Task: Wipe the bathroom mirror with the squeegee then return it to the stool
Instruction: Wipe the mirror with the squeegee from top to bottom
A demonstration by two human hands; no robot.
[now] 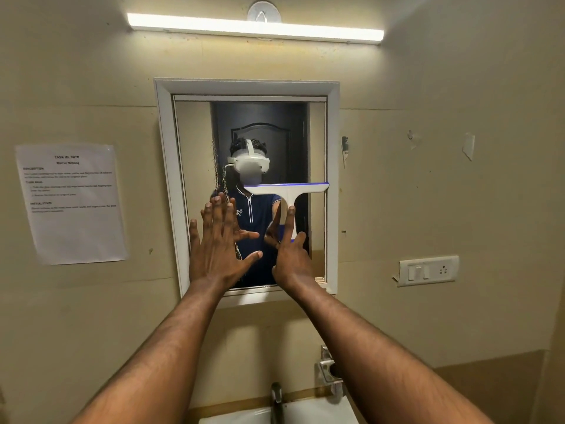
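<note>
Head view: right hand [292,264] closed around the stem of a light, rigid white plastic squeegee with blue rubber blade [287,189], pressed against the white-framed wall mirror [189,179] near its right edge; left hand [218,240] open, flat on glass

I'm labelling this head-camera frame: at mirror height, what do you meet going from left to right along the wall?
Printed task sheet → left hand, open and flat against the mirror → right hand gripping the squeegee → switch and socket plate.
</note>
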